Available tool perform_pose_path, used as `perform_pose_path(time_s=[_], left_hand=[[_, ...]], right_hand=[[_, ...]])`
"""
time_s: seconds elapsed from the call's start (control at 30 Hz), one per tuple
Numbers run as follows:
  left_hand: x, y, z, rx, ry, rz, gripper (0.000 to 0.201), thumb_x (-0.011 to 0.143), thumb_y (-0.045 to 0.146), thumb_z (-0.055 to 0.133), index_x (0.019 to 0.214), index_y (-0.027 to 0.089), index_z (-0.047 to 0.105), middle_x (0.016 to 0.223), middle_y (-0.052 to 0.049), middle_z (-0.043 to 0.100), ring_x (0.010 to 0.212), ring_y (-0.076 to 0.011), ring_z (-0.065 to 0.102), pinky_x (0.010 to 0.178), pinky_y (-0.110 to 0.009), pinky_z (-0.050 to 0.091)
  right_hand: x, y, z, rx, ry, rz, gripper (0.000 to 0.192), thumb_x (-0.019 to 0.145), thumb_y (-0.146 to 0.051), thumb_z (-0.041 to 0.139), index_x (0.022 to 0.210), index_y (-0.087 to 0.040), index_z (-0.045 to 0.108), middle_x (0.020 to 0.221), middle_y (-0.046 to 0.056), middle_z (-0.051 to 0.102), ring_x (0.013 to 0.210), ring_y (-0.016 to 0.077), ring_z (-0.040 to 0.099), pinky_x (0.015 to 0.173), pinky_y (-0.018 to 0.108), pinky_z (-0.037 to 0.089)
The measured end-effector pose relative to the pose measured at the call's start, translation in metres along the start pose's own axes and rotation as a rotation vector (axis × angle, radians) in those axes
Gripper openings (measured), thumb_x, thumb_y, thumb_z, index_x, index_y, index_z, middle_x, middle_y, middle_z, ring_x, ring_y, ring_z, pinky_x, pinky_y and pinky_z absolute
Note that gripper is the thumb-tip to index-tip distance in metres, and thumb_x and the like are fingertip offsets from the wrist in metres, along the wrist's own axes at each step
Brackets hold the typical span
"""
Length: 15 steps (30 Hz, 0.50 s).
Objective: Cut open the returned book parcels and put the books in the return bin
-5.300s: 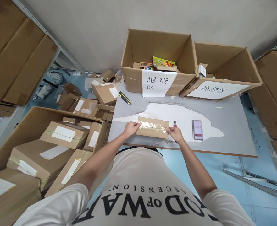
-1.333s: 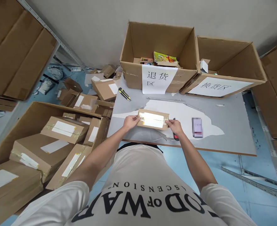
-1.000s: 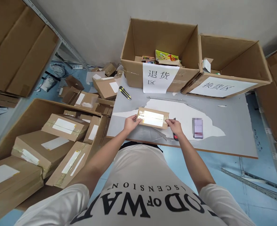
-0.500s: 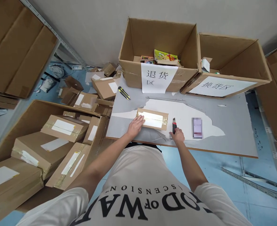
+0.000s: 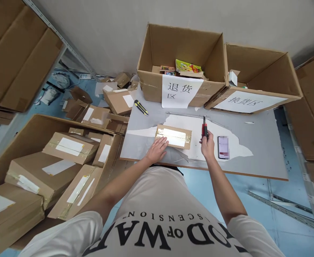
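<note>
A small taped cardboard box (image 5: 185, 136) with a white label lies on the table near its front edge. My left hand (image 5: 157, 150) rests on the box's left front corner, fingers stretched out. To the right of the box, my right hand (image 5: 208, 145) grips a red and black utility knife (image 5: 205, 129), its tip pointing toward the back of the table. A phone (image 5: 223, 147), partly blurred out, lies just right of that hand. Farther back on the left is a yellow and black utility knife (image 5: 140, 107).
Two large open cartons with paper signs stand at the table's back; the left carton (image 5: 151, 84) holds colourful booklets, the right carton (image 5: 293, 92) a small white box. A big carton (image 5: 112, 157) of parcels stands left of the table (image 5: 263, 157). Loose boxes (image 5: 119, 101) lie behind it.
My right hand has lifted the red and black knife from the table and moved slightly right with it. My left hand has slid a little right along the box.
</note>
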State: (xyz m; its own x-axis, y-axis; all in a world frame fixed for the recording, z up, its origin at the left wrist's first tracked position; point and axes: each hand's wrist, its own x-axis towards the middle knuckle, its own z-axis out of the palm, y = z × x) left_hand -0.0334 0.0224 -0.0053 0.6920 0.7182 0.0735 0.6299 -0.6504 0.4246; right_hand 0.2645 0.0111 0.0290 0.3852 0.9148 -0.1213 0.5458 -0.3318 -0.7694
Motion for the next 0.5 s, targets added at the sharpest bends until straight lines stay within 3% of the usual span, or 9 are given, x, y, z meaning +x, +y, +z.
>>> perform_pose_path(time_s=[0.07,0.13,0.2,0.27,0.37,0.5], left_hand=[[0.0,0.0,0.001,0.01,-0.001,-0.001,0.06,0.087,0.028,0.046,0.144,0.015,0.029,0.15,-0.014,0.028,0.141,-0.0269,0.018,0.113,-0.046,0.018],[0.0,0.001,0.002,0.027,-0.014,-0.002,0.064,0.085,0.029,0.048,0.144,0.016,0.027,0.151,-0.014,0.025,0.142,-0.0276,0.016,0.113,-0.046,0.016],[0.001,0.002,0.003,0.045,-0.033,-0.011,0.069,0.083,0.031,0.051,0.145,0.016,0.025,0.152,-0.014,0.023,0.142,-0.028,0.015,0.113,-0.046,0.015],[0.001,0.002,0.005,0.061,-0.051,-0.022,0.074,0.081,0.032,0.054,0.146,0.017,0.023,0.152,-0.014,0.023,0.142,-0.0284,0.015,0.114,-0.045,0.013],[0.002,0.001,0.006,0.07,-0.067,-0.026,0.079,0.078,0.033,0.058,0.146,0.016,0.022,0.152,-0.015,0.023,0.141,-0.0292,0.016,0.113,-0.045,0.012],[0.001,0.001,0.006,0.07,-0.074,-0.019,0.082,0.076,0.034,0.06,0.146,0.016,0.021,0.152,-0.015,0.022,0.141,-0.0294,0.016,0.114,-0.045,0.011]], right_hand=[[0.001,-0.037,0.004,0.019,-0.148,-0.167,0.054,0.091,-0.036,0.027,0.142,-0.019,0.025,0.119,0.011,0.058,0.089,0.02,0.062,0.083,0.038,0.051],[0.001,-0.067,0.012,-0.078,-0.361,-0.391,0.052,0.09,-0.036,0.037,0.14,-0.021,0.033,0.13,0.01,0.053,0.111,0.0237,0.055,0.095,0.041,0.044],[0.003,-0.087,0.023,-0.181,-0.554,-0.555,0.051,0.089,-0.032,0.043,0.138,-0.023,0.037,0.136,0.007,0.049,0.123,0.0243,0.047,0.101,0.042,0.039],[0.007,-0.097,0.033,-0.267,-0.691,-0.641,0.05,0.088,-0.027,0.044,0.138,-0.023,0.038,0.134,0.007,0.051,0.123,0.0238,0.048,0.1,0.041,0.04],[0.018,-0.1,0.043,-0.37,-0.786,-0.693,0.05,0.089,-0.027,0.045,0.138,-0.024,0.04,0.127,0.007,0.058,0.113,0.0238,0.056,0.093,0.038,0.044],[0.03,-0.101,0.049,-0.465,-0.813,-0.737,0.051,0.09,-0.029,0.047,0.14,-0.026,0.039,0.118,0.007,0.064,0.103,0.023,0.061,0.085,0.032,0.046]])
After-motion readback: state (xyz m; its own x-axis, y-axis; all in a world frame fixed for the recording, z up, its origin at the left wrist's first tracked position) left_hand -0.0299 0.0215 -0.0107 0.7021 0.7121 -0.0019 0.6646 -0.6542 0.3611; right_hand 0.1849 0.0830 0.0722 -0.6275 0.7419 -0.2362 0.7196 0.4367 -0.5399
